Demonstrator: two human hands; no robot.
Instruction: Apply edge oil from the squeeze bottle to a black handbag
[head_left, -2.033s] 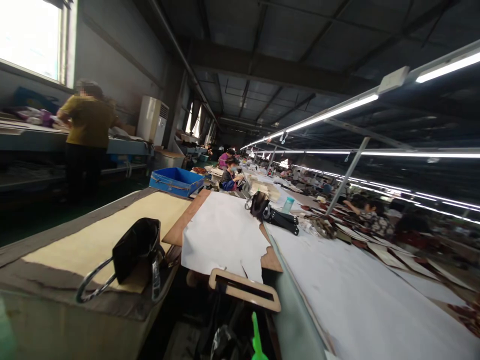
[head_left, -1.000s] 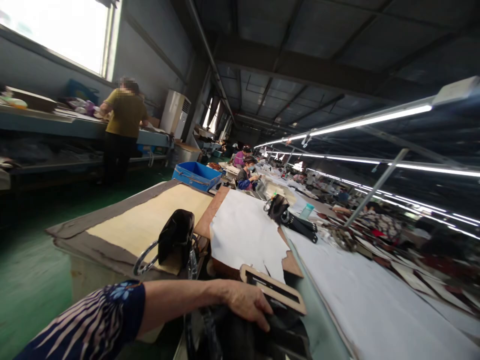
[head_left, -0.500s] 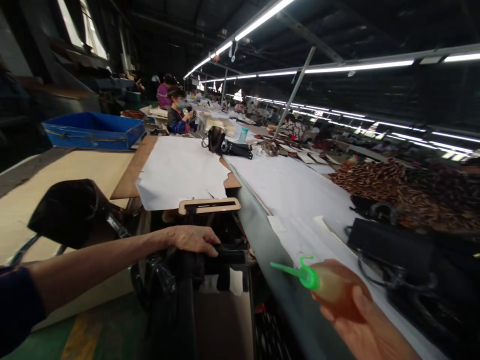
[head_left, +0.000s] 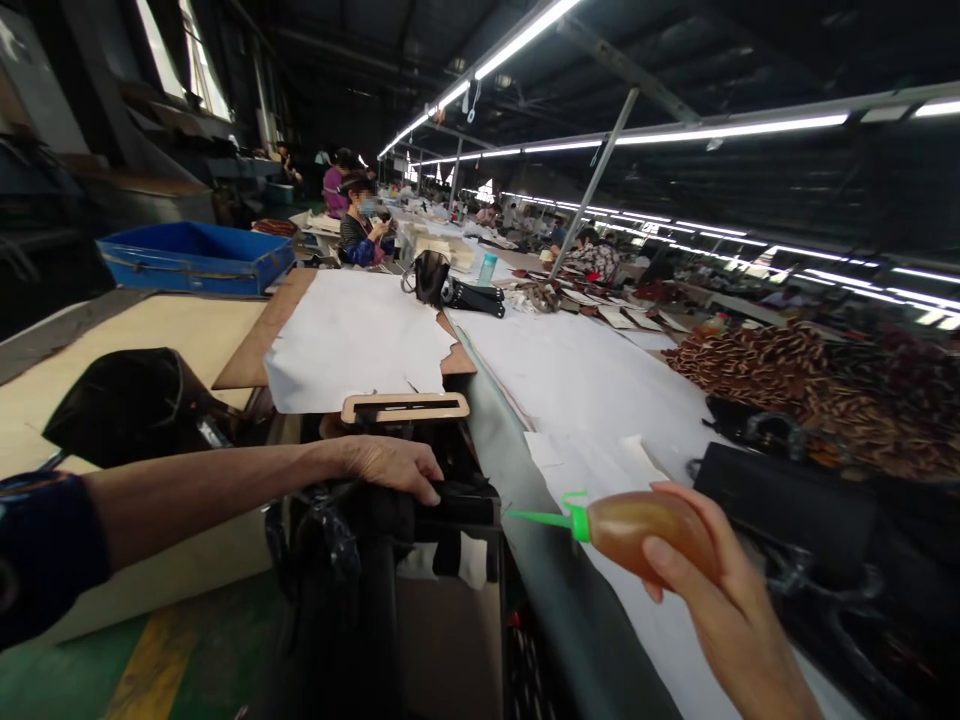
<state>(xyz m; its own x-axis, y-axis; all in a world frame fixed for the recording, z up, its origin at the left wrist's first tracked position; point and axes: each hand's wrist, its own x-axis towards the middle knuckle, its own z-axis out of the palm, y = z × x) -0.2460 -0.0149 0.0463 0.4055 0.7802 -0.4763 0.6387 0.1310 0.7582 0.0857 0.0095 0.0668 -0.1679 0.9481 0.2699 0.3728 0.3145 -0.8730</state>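
Observation:
My right hand (head_left: 720, 570) is wrapped round a squeeze bottle (head_left: 645, 530) of amber liquid, probably glue. The bottle lies nearly level, and its long green nozzle points left at the edge of a black bag (head_left: 367, 590). On that bag's upper edge my left hand (head_left: 397, 467) is closed, thumb and fingers pinching dark material; its fingertips are partly hidden. Clear plastic film covers the bag's handles (head_left: 334, 535). Just beyond my left hand lies a tan frame with a long slot (head_left: 405, 407).
Another black bag (head_left: 124, 405) lies on the cream board at left. White sheets (head_left: 577, 370) cover the tables ahead and right. A blue tub (head_left: 199, 255) stands at far left. Brown strips (head_left: 757, 370) and black bags (head_left: 787, 500) are piled at right. A person (head_left: 364, 225) sits farther back.
My right hand has brought the bottle left and slightly up, levelling it so the nozzle tip comes close to the bag's edge. My left hand keeps its grip.

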